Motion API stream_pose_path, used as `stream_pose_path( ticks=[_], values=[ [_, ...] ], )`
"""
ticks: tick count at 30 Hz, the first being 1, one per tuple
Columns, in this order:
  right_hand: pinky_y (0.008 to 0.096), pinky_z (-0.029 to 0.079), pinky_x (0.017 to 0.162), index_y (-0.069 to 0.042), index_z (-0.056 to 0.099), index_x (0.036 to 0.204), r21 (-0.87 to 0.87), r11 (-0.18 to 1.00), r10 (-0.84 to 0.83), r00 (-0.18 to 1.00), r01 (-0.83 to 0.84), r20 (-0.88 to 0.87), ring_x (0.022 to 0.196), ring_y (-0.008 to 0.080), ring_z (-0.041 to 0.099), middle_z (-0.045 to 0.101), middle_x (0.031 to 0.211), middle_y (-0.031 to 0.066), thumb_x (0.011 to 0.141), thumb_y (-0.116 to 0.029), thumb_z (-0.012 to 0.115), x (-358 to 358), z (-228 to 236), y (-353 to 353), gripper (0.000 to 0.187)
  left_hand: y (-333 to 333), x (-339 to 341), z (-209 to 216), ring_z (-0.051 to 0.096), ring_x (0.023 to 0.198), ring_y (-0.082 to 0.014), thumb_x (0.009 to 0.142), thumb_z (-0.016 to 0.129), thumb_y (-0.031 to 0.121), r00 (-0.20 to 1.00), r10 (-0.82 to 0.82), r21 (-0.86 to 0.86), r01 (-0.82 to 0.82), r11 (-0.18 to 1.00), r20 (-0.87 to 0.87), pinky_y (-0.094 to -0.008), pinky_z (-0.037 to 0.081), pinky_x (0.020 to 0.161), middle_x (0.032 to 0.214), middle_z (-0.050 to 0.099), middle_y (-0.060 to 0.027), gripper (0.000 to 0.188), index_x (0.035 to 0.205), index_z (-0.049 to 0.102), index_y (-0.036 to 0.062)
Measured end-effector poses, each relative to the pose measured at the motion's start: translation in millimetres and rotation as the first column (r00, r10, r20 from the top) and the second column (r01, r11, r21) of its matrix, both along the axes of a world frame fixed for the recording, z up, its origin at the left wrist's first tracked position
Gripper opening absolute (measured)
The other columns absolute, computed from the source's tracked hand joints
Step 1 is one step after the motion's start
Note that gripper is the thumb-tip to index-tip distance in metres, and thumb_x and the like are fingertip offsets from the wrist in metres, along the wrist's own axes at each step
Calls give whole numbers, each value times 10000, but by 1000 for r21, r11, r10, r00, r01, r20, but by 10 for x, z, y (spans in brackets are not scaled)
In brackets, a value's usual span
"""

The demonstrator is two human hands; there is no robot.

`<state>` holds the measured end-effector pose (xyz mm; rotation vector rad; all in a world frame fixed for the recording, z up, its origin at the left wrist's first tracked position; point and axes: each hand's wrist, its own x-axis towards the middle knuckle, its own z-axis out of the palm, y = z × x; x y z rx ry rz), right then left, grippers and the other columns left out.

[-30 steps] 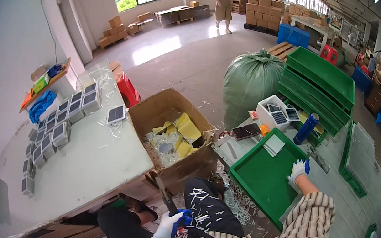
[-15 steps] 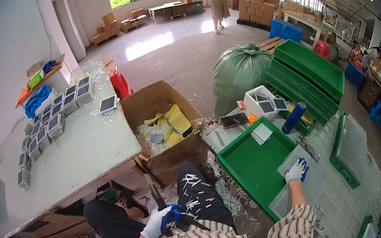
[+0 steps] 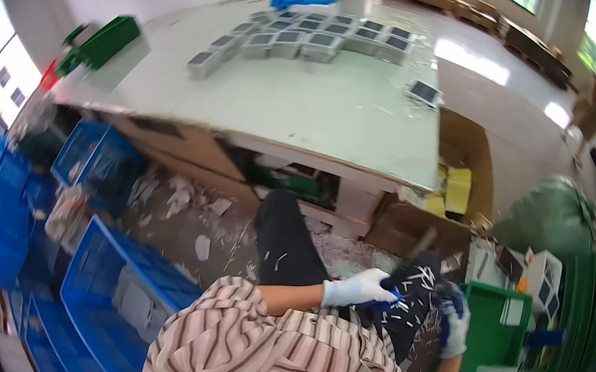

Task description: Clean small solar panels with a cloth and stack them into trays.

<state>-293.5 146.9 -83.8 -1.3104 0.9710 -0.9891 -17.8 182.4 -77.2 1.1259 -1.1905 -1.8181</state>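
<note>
My left hand [image 3: 361, 289], in a white glove with blue fingers, is closed around a long dark tool [image 3: 412, 252] over my thigh. Motion blurs the tool, so its kind cannot be made out. My right hand [image 3: 453, 323], gloved alike, hangs beside the thigh by the left edge of the green tray [image 3: 480, 355]; its fingers are smeared by motion. White slivers [image 3: 411, 306] lie scattered on my dark trouser leg. Inside the tray is a small white stack [image 3: 512, 312]. Stacks of dark-faced square panels [image 3: 322, 46] stand on the pale table [image 3: 323, 106].
One panel stack [image 3: 423, 92] sits apart near the table's right edge. A cardboard box [image 3: 476, 138] with yellow scraps stands beyond it. Blue crates [image 3: 84, 263] fill the lower left; green crates [image 3: 590, 315] and a green sack [image 3: 554, 212] stand right. Scraps litter the floor.
My view has swung left, bringing the table to the middle and the blue crates into sight. My right hand has left the pale sheet by the tray and come close to my left hand.
</note>
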Motion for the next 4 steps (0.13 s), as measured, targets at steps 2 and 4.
stream_pose_path(
  ticks=[2,4],
  values=[
    [379,416,1006,57,419,1329,134,959,227,958,-251,175,1141,267,555,552,1240,175,753,-205,636,686,170,-55,668,13,56,75,564,652,-114,756,705,206,986,-30,-147,55,988,166,-288,463,640,719,648,-59,248,859,661,-15],
    [386,362,1057,45,360,1375,284,809,464,855,-515,230,1199,275,515,531,1274,178,735,-213,659,1169,342,-160,752,78,127,21,608,698,-261,754,706,239,986,-10,-259,54,964,167,-350,472,706,783,692,-112,254,871,668,17]
  ],
)
